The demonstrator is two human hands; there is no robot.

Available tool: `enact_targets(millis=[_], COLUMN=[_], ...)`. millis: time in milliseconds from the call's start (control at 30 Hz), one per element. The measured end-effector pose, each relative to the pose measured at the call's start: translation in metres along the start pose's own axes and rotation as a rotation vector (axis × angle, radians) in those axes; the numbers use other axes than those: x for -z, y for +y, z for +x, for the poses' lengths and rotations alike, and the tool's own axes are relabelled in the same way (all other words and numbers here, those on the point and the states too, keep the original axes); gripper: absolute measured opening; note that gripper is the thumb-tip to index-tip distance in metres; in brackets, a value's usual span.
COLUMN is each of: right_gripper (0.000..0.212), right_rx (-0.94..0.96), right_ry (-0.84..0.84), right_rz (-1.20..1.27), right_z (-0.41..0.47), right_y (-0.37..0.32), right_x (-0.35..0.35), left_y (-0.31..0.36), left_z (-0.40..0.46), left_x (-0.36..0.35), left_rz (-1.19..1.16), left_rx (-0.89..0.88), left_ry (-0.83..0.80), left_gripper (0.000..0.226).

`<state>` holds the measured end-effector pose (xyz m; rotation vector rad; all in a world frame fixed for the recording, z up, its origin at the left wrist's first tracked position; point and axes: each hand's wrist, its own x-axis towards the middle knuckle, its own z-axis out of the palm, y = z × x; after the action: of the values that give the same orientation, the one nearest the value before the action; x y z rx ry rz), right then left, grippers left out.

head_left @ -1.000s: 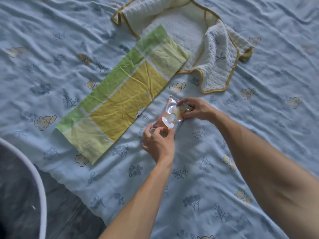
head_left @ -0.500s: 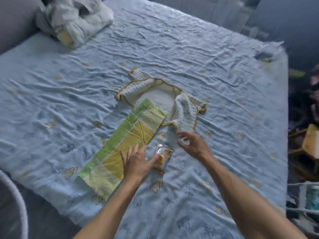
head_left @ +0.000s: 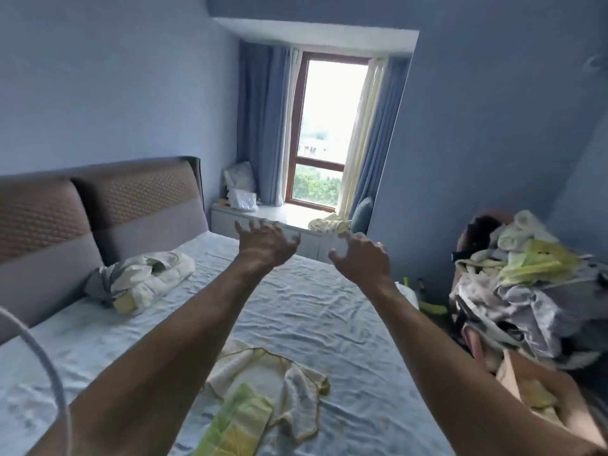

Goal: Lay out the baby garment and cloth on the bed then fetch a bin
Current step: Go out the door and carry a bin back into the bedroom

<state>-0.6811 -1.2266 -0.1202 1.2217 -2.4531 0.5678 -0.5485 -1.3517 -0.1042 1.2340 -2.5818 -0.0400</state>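
Head cam: both hands, left (head_left: 263, 243) & right (head_left: 360, 256), raised w/ fingers spread, holding nothing. Baby garment (head_left: 283, 383) & green-yellow cloth (head_left: 240, 422) lie flat on bed (head_left: 329, 311). No bin identifiable; fetching blind risks bumping laundry heap (head_left: 526, 284) at right.

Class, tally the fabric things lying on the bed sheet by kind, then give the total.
Baby garment with yellow trim: 1
Green and yellow cloth: 1
Rumpled bedding bundle: 1
Total: 3
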Motion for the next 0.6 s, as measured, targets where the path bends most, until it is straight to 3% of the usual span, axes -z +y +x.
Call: enact_targets(millis=[167, 333, 600], right_gripper=[0.052, 0.053, 0.049], right_rx=[-0.069, -0.129, -0.206], right_ry=[0.102, 0.061, 0.057], right_rz=[-0.070, -0.110, -0.137], right_z=[0.006, 0.004, 0.001], right_y=[-0.010, -0.020, -0.019], right_x=[0.090, 0.135, 0.141], left_y=[0.003, 0.000, -0.005], left_z=[-0.003, -0.012, -0.004], left_x=[0.071, 0.105, 0.111], left_rz=[-0.004, 0.011, -0.005], left_rx=[-0.049, 0.005, 0.040], left_ry=[0.180, 0.117, 0.068], left_gripper=[0.069, 0.075, 0.074])
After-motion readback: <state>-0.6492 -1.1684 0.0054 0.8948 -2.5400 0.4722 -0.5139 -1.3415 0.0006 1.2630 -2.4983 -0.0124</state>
